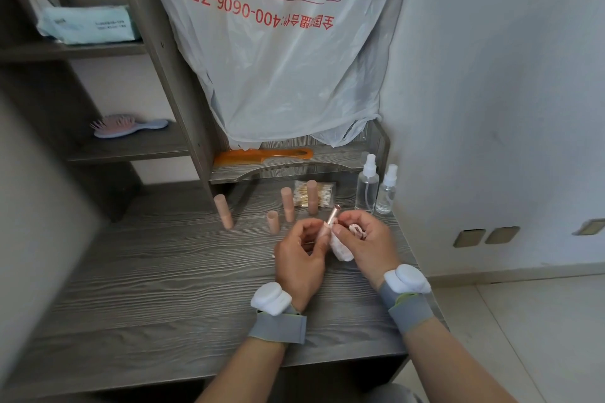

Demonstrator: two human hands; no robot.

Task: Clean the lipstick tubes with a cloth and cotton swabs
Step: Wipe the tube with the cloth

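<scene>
1. Left hand (299,258): I read its fingers as curled round the lower body of the open lipstick tube (328,223), clamped on it. The tube is held above the desk (163,271), tilted up and to the right, with its rose-gold inner barrel exposed at the top.

2. Right hand (368,239): thumb and fingers are closed on the white cloth (342,249), which shows pink smears. The thumb presses the cloth against the side of the tube (contact sits just below the metallic barrel). The loose end of the cloth hangs down between the 2 hands.

3. A thin pale tip shows at the left edge of the left hand. I cannot tell what it belongs to.

4. Behind the hands, 3 capped tubes (288,204) stand upright on the desk, apart from one another. 1 shorter open-topped piece (272,222) stands between the left and middle ones.

5. The bag of cotton swabs (302,195) sits at the rear, just behind the right-most capped tube. 2 clear spray bottles (366,188) stand beside it, near the wall.

6. An orange comb (262,154) lies on the low shelf, under a hanging plastic bag (281,42). A hairbrush (127,124) lies on a shelf to the left.

7. Each wrist carries a grey band (276,327) with a white unit.
</scene>
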